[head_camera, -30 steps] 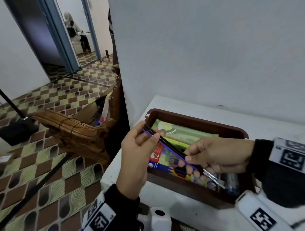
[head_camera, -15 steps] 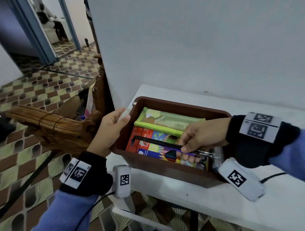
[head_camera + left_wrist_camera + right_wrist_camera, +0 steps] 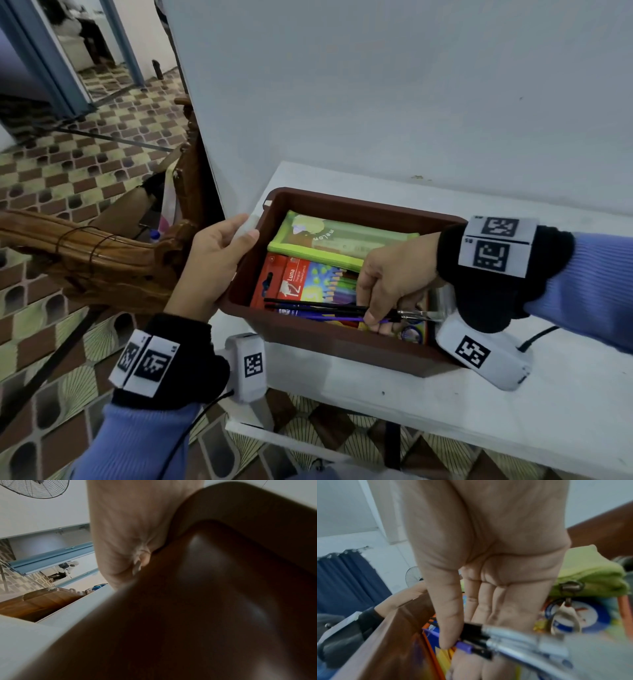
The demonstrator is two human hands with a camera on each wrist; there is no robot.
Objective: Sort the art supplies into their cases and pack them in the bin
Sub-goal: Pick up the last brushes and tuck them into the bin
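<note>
At the table's (image 3: 445, 404) left front corner: brown bin (image 3: 342, 353), with left hand (image 3: 214, 263) curled round its left rim. Inside, right hand (image 3: 394, 281) pinching a bundle of paintbrushes (image 3: 318, 306), laid along the near wall over a coloured pencil box (image 3: 308, 281); green pencil case (image 3: 342, 240) against the far wall.
</note>
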